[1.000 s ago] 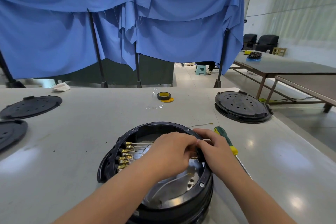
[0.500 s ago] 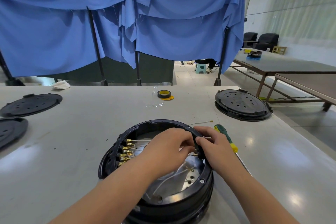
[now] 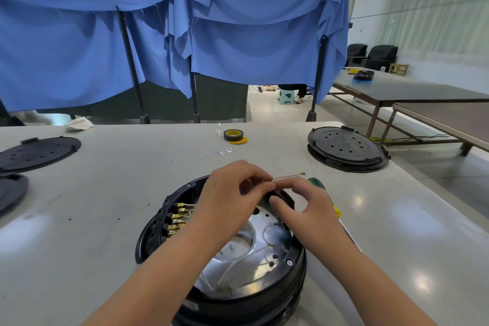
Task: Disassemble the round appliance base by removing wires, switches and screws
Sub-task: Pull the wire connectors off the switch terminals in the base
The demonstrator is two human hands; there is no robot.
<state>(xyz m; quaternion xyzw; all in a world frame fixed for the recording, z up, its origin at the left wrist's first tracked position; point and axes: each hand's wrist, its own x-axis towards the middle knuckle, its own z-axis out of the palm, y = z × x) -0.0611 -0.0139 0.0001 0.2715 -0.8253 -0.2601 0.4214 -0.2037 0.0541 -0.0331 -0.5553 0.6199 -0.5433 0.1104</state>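
Just above round base (image 3: 169, 222), left hand (image 3: 232, 193) pinching wire (image 3: 287, 177)

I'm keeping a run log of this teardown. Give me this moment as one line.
left hand: pinches wire | right hand: fingers curled at small dark part | appliance base: open | screwdriver: on table
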